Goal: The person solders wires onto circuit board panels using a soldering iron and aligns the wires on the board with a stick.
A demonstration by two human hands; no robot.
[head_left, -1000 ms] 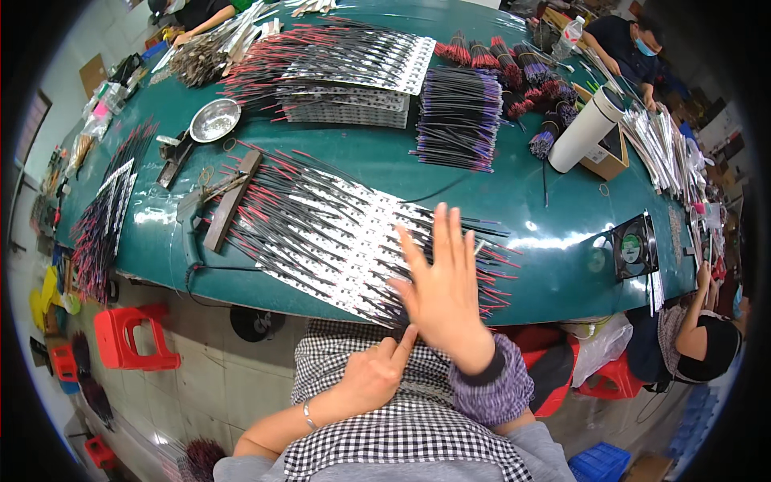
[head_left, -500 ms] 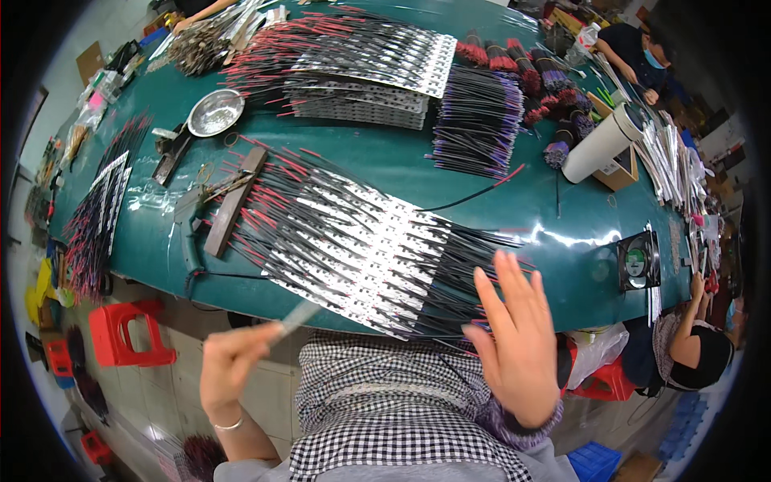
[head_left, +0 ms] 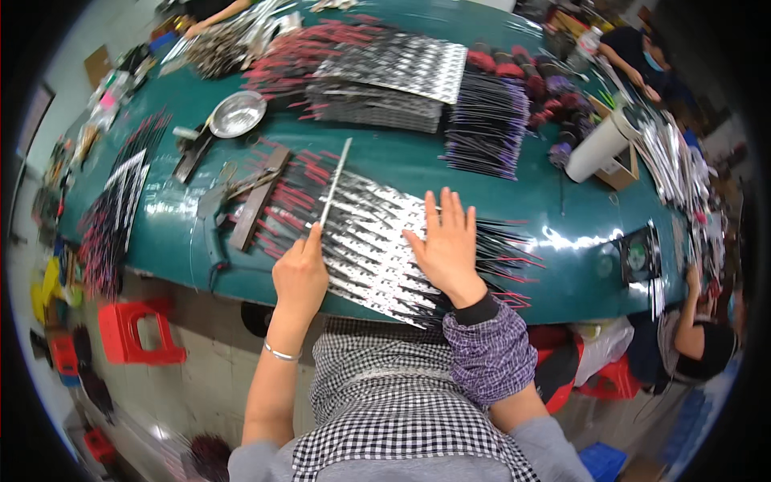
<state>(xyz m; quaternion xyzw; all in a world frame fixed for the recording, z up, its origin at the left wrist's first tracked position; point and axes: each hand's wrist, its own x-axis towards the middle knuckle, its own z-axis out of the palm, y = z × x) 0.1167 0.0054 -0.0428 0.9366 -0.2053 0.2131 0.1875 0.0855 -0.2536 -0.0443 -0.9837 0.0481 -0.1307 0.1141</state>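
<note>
My left hand (head_left: 301, 269) is closed round the lower end of a thin, flat, pale strip (head_left: 336, 183), which points away from me over the left part of the white panel (head_left: 371, 277). Rows of black wires with red ends lie across that panel, sticking out on both sides. My right hand (head_left: 446, 245), fingers stretched out, lies over the right part of the panel and its wires. A dark brown bar (head_left: 261, 197) rests across the red wire ends on the left, beside a blue-green hand tool (head_left: 211, 233).
A stack of wired panels (head_left: 377, 112) stands at the back, near a purple-and-black wire bundle (head_left: 486, 128). A metal bowl (head_left: 238, 114) sits left, a white cylinder (head_left: 598, 146) and a small black fan (head_left: 640, 253) right. Red stools (head_left: 140, 331) stand below the table; people work nearby.
My left hand has moved up from the table's front edge, bringing the strip over the panel. My right hand has gone forward and left, onto the panel.
</note>
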